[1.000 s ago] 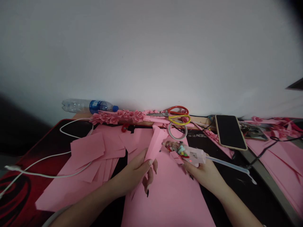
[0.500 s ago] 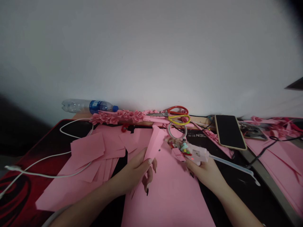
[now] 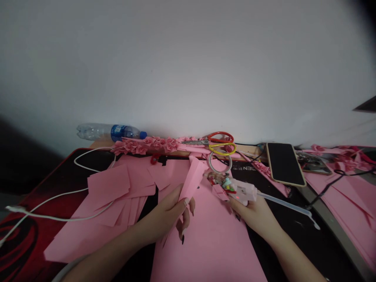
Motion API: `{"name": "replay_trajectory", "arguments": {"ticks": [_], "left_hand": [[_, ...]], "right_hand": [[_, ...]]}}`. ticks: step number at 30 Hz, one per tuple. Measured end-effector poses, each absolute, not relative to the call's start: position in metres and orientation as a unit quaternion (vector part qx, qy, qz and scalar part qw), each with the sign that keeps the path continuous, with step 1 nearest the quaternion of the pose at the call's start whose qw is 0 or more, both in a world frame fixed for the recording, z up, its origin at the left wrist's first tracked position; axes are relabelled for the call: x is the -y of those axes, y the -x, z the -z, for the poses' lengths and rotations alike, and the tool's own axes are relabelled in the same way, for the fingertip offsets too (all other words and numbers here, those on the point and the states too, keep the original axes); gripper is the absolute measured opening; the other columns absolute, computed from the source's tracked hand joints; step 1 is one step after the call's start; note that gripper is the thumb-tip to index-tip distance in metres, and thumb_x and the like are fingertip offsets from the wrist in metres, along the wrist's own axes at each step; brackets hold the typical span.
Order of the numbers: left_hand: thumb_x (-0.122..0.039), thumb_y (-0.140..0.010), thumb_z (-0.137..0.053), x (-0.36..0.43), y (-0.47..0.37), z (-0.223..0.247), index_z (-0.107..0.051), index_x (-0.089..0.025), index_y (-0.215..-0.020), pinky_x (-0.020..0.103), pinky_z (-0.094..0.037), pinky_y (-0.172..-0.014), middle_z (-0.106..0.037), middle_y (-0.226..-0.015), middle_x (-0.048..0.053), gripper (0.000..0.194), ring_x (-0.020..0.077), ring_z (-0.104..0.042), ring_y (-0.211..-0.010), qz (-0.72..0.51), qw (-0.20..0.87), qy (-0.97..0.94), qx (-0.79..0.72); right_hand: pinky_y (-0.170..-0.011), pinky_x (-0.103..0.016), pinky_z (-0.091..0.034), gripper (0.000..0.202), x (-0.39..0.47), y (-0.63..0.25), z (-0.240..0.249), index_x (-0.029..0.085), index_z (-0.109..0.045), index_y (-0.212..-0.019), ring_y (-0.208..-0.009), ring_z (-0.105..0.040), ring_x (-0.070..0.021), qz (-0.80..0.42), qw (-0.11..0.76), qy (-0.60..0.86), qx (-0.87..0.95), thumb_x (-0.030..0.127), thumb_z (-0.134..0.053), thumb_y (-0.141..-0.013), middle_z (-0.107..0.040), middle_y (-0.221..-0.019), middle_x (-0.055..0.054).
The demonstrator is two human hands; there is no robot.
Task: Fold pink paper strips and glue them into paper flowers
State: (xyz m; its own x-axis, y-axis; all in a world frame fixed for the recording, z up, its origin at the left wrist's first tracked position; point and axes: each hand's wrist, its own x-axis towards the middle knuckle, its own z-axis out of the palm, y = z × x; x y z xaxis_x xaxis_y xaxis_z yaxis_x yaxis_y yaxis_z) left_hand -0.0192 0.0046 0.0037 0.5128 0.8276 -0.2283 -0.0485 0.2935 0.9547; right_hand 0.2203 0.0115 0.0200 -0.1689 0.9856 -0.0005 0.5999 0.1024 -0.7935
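Note:
A folded strip of pink paper (image 3: 193, 178) is pinched between the thumb and fingers of my left hand (image 3: 173, 209), tilted up over the desk. My right hand (image 3: 255, 213) is closed around a white glue gun (image 3: 245, 190) decorated with small colourful charms, and a clear glue stick (image 3: 288, 201) juts from its back. The nozzle end points left toward the paper strip, with a small gap that I cannot judge exactly. Below both hands lies a large pink sheet (image 3: 205, 250). The fingers on the gun's handle are partly hidden.
Loose pink paper squares (image 3: 108, 186) lie at left beside a white cable (image 3: 58, 217). Along the back are a plastic bottle (image 3: 117, 132), pink paper flowers (image 3: 147, 145), scissors (image 3: 221, 143) and a tape roll (image 3: 219, 161). A phone (image 3: 286, 162) and more pink sheets (image 3: 340, 199) are at right.
The glue gun has shifted very slightly, its glue stick end a little to the left. My left hand and the paper strip look nearly still.

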Motion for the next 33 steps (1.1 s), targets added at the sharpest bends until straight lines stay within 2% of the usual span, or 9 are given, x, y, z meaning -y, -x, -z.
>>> {"name": "replay_trajectory", "arguments": {"ticks": [9, 13, 33], "left_hand": [[-0.043, -0.094, -0.041, -0.0033, 0.019, -0.0032, -0.042, -0.019, -0.086, 0.017, -0.039, -0.038, -0.049, -0.082, -0.003, 0.026, 0.0024, -0.046, -0.043, -0.309, 0.706, -0.506, -0.387], [-0.041, -0.095, -0.041, -0.0037, 0.0196, -0.0017, -0.043, -0.018, -0.086, 0.017, -0.04, -0.038, -0.049, -0.082, -0.002, 0.025, 0.0018, -0.045, -0.042, -0.31, 0.706, -0.506, -0.386], [-0.043, -0.095, -0.041, -0.0031, 0.0193, -0.0044, -0.043, -0.018, -0.087, 0.015, -0.04, -0.037, -0.048, -0.083, -0.003, 0.026, 0.0013, -0.046, -0.043, -0.307, 0.707, -0.506, -0.386]], "right_hand": [[-0.048, -0.025, -0.044, 0.024, -0.0126, -0.22, -0.0186, 0.02, -0.052, -0.057, -0.047, -0.052, -0.0148, -0.331, 0.281, 0.579, 0.69, 0.029, -0.051, -0.079, -0.054, -0.048, 0.001], [-0.044, -0.025, -0.042, 0.023, -0.0117, -0.2203, -0.0181, 0.02, -0.052, -0.057, -0.044, -0.05, -0.014, -0.336, 0.284, 0.587, 0.679, 0.03, -0.052, -0.078, -0.054, -0.048, 0.001], [-0.046, -0.026, -0.044, 0.022, -0.0107, -0.2233, -0.014, 0.019, -0.062, -0.066, -0.045, -0.052, -0.0152, -0.33, 0.284, 0.585, 0.685, 0.03, -0.052, -0.082, -0.055, -0.049, 0.0]]}}
